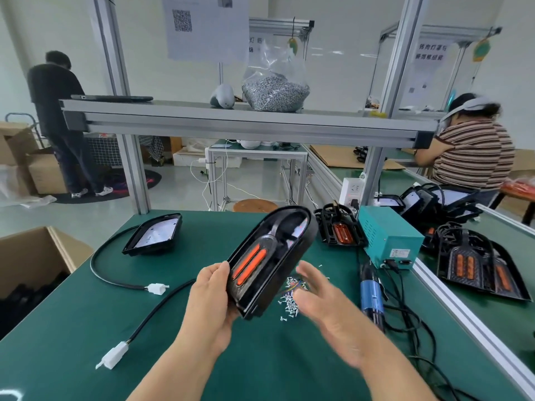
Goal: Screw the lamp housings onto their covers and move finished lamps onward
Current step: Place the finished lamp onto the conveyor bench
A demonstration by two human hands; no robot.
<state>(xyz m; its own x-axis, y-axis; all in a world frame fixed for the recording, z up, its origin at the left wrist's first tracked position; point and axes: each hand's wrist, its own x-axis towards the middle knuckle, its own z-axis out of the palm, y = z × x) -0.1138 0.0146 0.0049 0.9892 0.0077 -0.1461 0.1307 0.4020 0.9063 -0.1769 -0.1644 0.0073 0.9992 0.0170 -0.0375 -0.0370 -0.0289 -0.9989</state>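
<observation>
A green bench (72,328) holds loose screws (289,303) under the tilted lamp (269,256) your left hand (211,299) grips. Your right hand (324,299) hovers beside it, relaxed and empty; seat the lamp flat before screwing.

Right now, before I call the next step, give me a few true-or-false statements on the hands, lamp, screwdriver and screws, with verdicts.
1. The left hand grips the lamp. True.
2. The right hand holds the screwdriver. False: it is open, and the screwdriver lies on the mat.
3. Loose screws lie on the mat. True.
4. The bag of screws lies on the mat. False: it stands on the shelf.
</observation>
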